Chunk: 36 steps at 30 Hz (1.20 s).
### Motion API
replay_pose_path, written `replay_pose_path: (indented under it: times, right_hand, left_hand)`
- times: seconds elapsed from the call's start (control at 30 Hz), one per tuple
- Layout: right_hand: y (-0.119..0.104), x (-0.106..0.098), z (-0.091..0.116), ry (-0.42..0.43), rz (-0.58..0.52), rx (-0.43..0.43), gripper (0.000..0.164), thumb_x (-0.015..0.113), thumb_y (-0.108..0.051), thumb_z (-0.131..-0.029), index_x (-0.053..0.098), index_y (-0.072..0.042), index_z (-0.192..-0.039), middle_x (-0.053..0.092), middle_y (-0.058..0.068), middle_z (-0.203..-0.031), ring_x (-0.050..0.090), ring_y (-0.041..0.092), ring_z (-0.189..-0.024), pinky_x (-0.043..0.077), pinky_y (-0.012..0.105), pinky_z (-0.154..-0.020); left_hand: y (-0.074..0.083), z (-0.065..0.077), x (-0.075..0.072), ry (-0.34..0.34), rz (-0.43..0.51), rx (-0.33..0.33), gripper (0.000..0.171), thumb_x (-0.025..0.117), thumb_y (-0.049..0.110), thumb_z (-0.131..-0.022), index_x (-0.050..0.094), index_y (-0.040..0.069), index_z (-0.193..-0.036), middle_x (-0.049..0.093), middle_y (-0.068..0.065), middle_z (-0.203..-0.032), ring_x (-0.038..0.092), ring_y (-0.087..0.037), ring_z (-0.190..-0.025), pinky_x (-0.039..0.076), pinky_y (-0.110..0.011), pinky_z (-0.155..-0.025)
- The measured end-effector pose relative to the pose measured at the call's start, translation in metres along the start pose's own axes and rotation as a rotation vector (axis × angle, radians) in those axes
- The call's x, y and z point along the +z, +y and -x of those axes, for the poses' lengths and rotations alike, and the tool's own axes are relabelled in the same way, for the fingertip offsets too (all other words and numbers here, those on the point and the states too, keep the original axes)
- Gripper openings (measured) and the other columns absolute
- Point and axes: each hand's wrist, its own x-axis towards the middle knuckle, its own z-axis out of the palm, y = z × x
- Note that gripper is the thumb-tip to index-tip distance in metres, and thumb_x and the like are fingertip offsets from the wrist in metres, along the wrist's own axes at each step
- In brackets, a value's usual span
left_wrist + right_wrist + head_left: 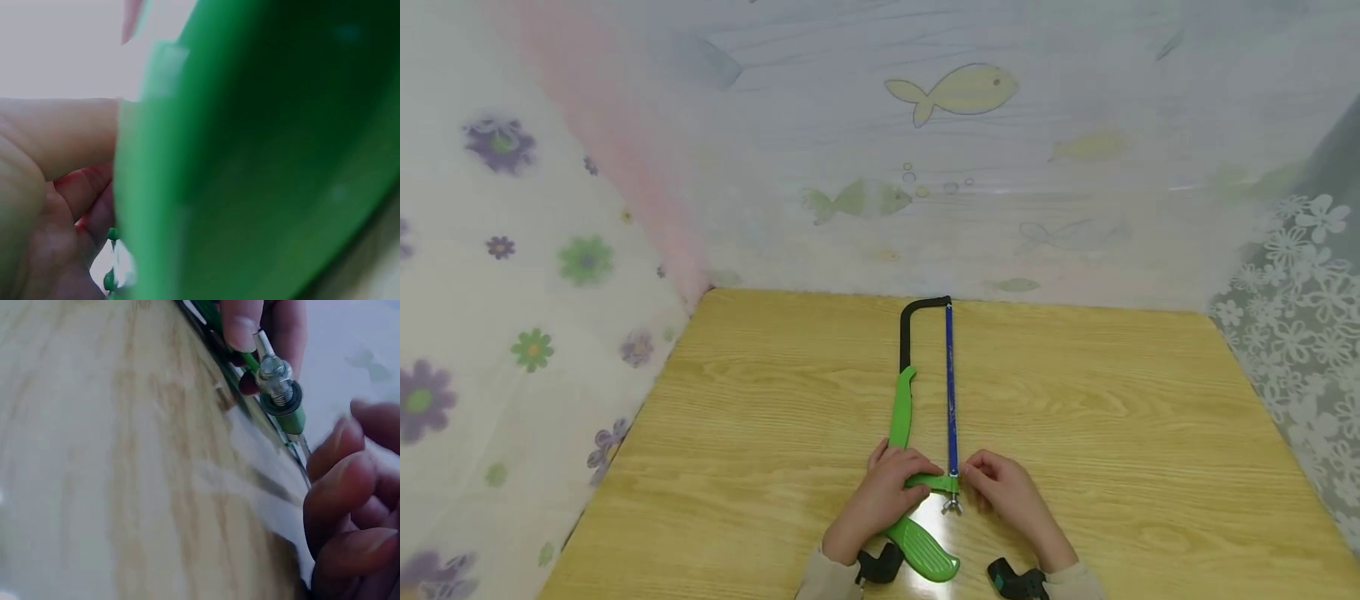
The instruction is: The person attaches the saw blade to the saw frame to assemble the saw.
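Observation:
A hacksaw (pixel 901 408) lies lengthwise on the table, with a green handle and frame, a black bent front bar (pixel 906 337) and a blue blade (pixel 951 392). My left hand (pixel 887 492) grips its green frame near the handle, fingers reaching over the short crosspiece (pixel 934 482). In the left wrist view the green handle (pixel 250 156) hides most of the left hand (pixel 56 187). Close beside the blade's near end is my right hand (pixel 1007 492), fingers loosely curled. A metal wing nut (pixel 273 369) on a threaded bolt sticks out from the crosspiece.
The wood-grain table (pixel 760 400) extends to both sides of the saw. Behind it hangs a pale sheet with printed fish (pixel 973 89); a flowered sheet (pixel 501 250) hangs at the left, and white lace flowers (pixel 1300 292) are at the right.

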Motion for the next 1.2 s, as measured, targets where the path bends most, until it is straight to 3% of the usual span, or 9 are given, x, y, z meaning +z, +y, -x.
replay_pose_path:
  times: [0.17,0.27,0.7,0.93,1.2]
  right_hand:
    - [0.004,0.0,0.008,-0.148,0.034,-0.043,0.038,0.051,-0.04,-0.088,0.056,-0.009,-0.068,0.05,0.0,-0.053,0.04,0.007,-0.039,0.035,0.024,-0.036]
    - [0.004,0.004,0.012,-0.179,0.071,-0.047,0.039,0.05,-0.043,-0.088,0.057,-0.011,-0.065,0.049,-0.002,-0.05,0.038,0.006,-0.038,0.033,0.022,-0.035]
    - [0.003,0.013,0.006,-0.128,0.16,-0.012,0.041,0.05,-0.047,-0.086,0.058,-0.015,-0.062,0.051,-0.003,-0.047,0.033,0.005,-0.031,0.028,0.021,-0.029]
    - [-0.001,0.012,0.006,-0.067,0.258,-0.003,0.04,0.052,-0.052,-0.082,0.056,-0.017,-0.062,0.043,-0.006,-0.044,0.033,0.004,-0.028,0.026,0.021,-0.029]
    - [-0.009,0.007,0.003,-0.123,0.353,-0.018,0.044,0.049,-0.055,-0.083,0.054,-0.018,-0.06,0.046,-0.007,-0.044,0.034,0.004,-0.028,0.03,0.026,-0.03]
  left_hand:
    - [0.0,0.003,0.0,0.004,0.005,0.027,0.024,0.063,0.02,-0.082,0.064,0.028,-0.104,0.057,0.017,-0.101,0.045,-0.006,-0.093,0.012,-0.052,-0.098]
    - [-0.001,0.007,0.0,0.008,0.009,0.029,0.024,0.063,0.02,-0.081,0.065,0.028,-0.104,0.057,0.016,-0.101,0.046,-0.006,-0.094,0.012,-0.053,-0.098]
    - [-0.004,0.009,0.002,0.023,-0.001,0.022,0.024,0.063,0.019,-0.081,0.064,0.029,-0.103,0.057,0.018,-0.101,0.045,-0.006,-0.096,0.011,-0.053,-0.098]
    - [-0.002,0.006,0.003,0.042,-0.026,0.037,0.023,0.064,0.021,-0.08,0.065,0.029,-0.102,0.057,0.017,-0.101,0.046,-0.007,-0.096,0.012,-0.053,-0.098]
    - [-0.002,0.002,0.002,0.041,-0.003,0.043,0.023,0.064,0.022,-0.081,0.064,0.028,-0.103,0.057,0.016,-0.101,0.046,-0.007,-0.096,0.012,-0.053,-0.098]
